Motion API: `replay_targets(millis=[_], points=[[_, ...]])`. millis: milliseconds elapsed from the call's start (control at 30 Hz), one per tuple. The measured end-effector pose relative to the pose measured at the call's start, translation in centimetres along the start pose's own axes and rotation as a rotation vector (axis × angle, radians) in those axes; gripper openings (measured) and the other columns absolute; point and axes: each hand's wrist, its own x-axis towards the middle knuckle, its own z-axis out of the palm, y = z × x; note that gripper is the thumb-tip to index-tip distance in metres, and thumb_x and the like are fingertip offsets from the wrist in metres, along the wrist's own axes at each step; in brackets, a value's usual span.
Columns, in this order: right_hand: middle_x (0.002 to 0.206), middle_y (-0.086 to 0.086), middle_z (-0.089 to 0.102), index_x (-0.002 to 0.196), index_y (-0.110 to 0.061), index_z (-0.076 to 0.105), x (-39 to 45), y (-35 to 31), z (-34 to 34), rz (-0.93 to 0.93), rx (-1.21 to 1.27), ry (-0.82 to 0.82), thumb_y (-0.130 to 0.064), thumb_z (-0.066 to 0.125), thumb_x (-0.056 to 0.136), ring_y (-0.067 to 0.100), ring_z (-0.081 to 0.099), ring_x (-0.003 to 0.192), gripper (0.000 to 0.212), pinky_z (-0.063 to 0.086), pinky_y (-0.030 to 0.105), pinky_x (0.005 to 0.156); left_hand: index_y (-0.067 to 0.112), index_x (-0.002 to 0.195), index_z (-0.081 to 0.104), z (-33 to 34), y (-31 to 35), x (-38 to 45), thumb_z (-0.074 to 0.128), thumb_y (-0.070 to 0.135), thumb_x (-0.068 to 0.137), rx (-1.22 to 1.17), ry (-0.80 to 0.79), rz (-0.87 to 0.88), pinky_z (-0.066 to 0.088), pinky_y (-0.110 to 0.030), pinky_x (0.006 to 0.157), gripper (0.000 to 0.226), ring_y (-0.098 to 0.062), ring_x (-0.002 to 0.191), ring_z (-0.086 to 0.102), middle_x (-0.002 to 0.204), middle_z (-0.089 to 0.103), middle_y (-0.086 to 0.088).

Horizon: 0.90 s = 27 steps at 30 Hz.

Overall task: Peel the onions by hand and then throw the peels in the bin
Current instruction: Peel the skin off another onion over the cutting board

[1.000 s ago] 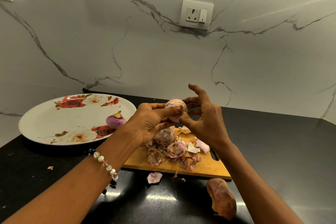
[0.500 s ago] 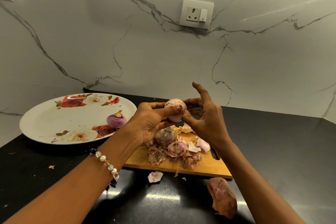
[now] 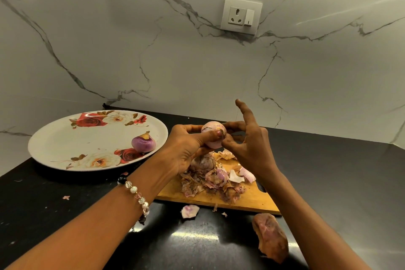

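Observation:
My left hand [image 3: 186,147] grips a pale pink onion [image 3: 211,130] above the wooden cutting board [image 3: 252,200], its thumb lying across the front. My right hand [image 3: 247,147] pinches at the onion's right side with thumb and middle fingers, while its index finger points up. Under the hands, a heap of dry onion peels [image 3: 210,180] covers the board, with another unpeeled onion [image 3: 202,163] partly hidden in it. A peeled purple onion [image 3: 143,143] rests on the floral plate [image 3: 65,144] at the left.
Loose peel pieces lie on the black counter: a pink one [image 3: 189,211] in front of the board and a large brown one [image 3: 270,237] at the front right. The marble wall with a socket [image 3: 241,15] stands behind.
My right index finger has lifted higher and straightened. Both hands and the onion stay in about the same place above the board.

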Motion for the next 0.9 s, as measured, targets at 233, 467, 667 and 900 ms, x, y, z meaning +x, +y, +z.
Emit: replay_targets(millis=[233, 467, 667, 900], points=[[0.098, 0.006, 0.074, 0.148, -0.006, 0.033, 0.3, 0.8, -0.6, 0.054, 0.040, 0.127, 0.005, 0.065, 0.086, 0.007, 0.069, 0.086, 0.071, 0.050, 0.009, 0.082, 0.004, 0.105, 0.065, 0.2, 0.3, -0.2, 0.077, 0.016, 0.057, -0.025, -0.042, 0.003, 0.060, -0.034, 0.073, 0.052, -0.027, 0.095, 0.069, 0.105, 0.068, -0.015], [0.104, -0.005, 0.066, 0.150, -0.012, 0.029, 0.0, -0.3, -0.2, 0.074, 0.121, 0.021, -0.014, 0.075, 0.083, 0.003, 0.068, 0.087, 0.081, 0.054, 0.014, 0.081, 0.008, 0.100, 0.065, 0.0, 0.4, -0.1, 0.079, 0.016, 0.058, -0.023, -0.021, -0.001, 0.060, -0.036, 0.076, 0.044, -0.028, 0.094, 0.068, 0.104, 0.068, -0.015], [0.108, 0.006, 0.070, 0.151, -0.012, 0.025, 0.1, -0.2, -0.2, 0.055, 0.096, 0.017, -0.009, 0.078, 0.079, 0.013, 0.069, 0.092, 0.090, 0.054, 0.018, 0.087, 0.005, 0.107, 0.065, 0.2, 0.1, -0.2, 0.078, 0.009, 0.069, 0.019, -0.016, -0.003, 0.060, -0.033, 0.070, 0.041, -0.026, 0.091, 0.068, 0.104, 0.067, -0.014], [0.111, 0.009, 0.070, 0.151, -0.010, 0.024, 0.2, 0.2, -0.3, 0.060, 0.108, 0.019, -0.003, 0.077, 0.078, 0.010, 0.069, 0.093, 0.091, 0.053, 0.014, 0.085, 0.012, 0.096, 0.064, 0.0, 0.0, 0.0, 0.079, 0.006, 0.069, 0.042, -0.016, 0.022, 0.060, -0.035, 0.075, 0.031, -0.025, 0.089, 0.068, 0.100, 0.067, -0.011]])
